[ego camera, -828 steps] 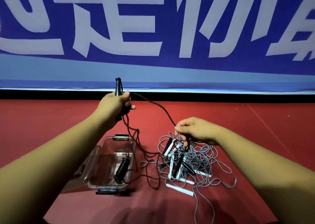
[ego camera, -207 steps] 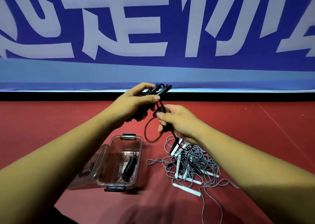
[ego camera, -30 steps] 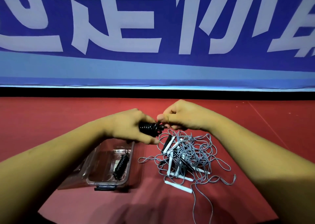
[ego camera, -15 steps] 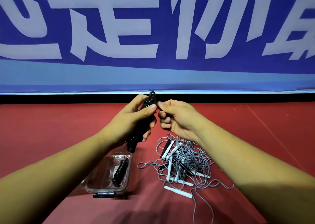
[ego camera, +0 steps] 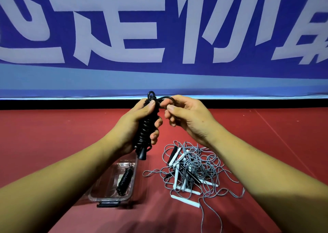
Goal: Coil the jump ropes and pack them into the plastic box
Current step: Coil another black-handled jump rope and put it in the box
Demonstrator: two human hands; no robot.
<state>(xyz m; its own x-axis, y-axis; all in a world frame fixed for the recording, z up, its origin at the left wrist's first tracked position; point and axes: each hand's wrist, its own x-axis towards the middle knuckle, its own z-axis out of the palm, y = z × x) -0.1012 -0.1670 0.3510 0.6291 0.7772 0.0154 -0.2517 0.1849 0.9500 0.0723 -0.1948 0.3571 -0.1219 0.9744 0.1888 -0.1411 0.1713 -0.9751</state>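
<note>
A black wound rope (ego camera: 145,126) upright at centre; clear box (ego camera: 110,199) at 7 o'clock holds another black coil (ego camera: 125,179); grey tangle (ego camera: 192,169) at 5 o'clock.

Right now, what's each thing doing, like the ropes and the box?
Black rope: wound tight, gripped upright by left hand.
Its loose end: looped, pinched by right hand.
Plastic box: open, on the floor.
Packed rope: coiled, lying inside the box.
Grey ropes: tangled pile beside the box.

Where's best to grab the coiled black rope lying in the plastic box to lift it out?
Probably across its middle, from above: the coiled black rope lies flat as a slim bundle, and the walls of the plastic box block the sides.
</note>
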